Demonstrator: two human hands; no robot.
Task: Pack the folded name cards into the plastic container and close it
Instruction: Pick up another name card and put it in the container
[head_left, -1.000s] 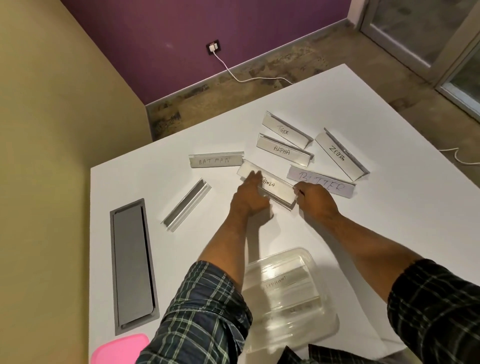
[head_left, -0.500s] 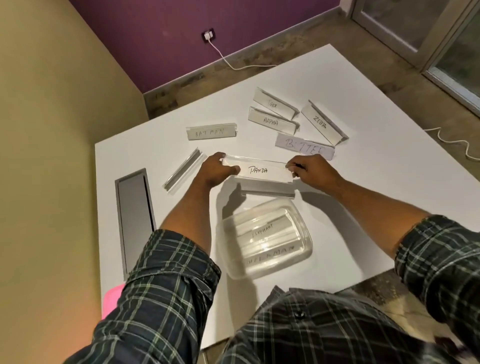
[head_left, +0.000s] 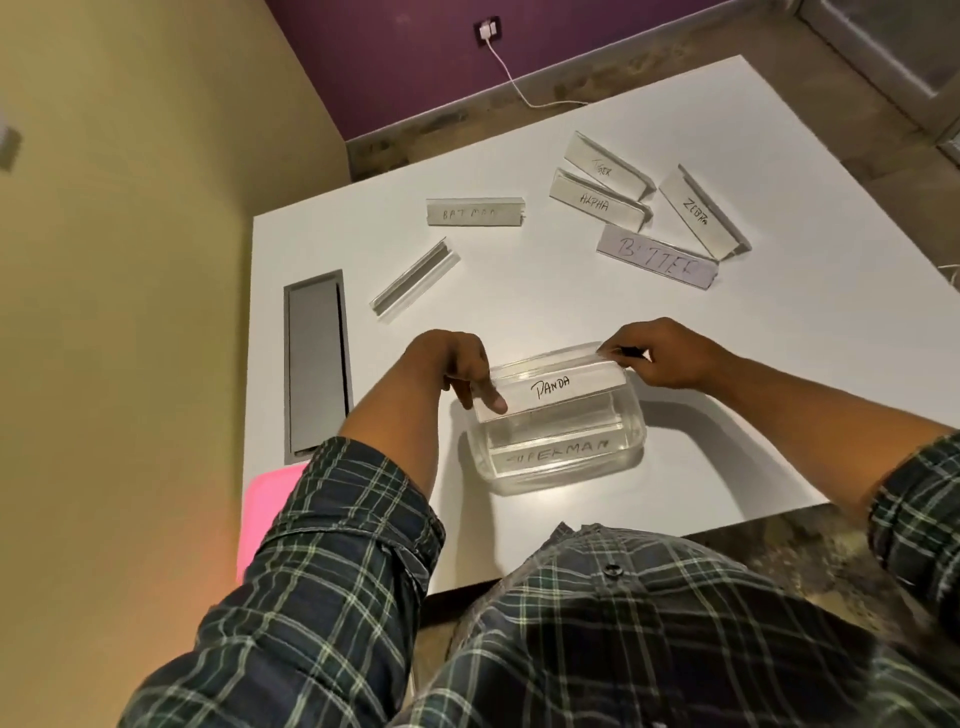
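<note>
Left hand (head_left: 451, 366) & right hand (head_left: 662, 353) each pinch one end of the white folded "PANDA" name card (head_left: 553, 389), held level over the clear rectangular plastic container (head_left: 558, 467) on the white worktop (head_left: 519, 291), w/ a "SUPERMAN" card (head_left: 558, 452) inside. Six more cards lie loose farther back: BATMAN (head_left: 474, 212), one blank-side (head_left: 415, 275), TIGER (head_left: 608, 166), ALPHA (head_left: 597, 204), ZEBRA (head_left: 698, 218), BITTER (head_left: 657, 262). One pink lid (head_left: 267, 514) at the near-left edge, uncapped.
</note>
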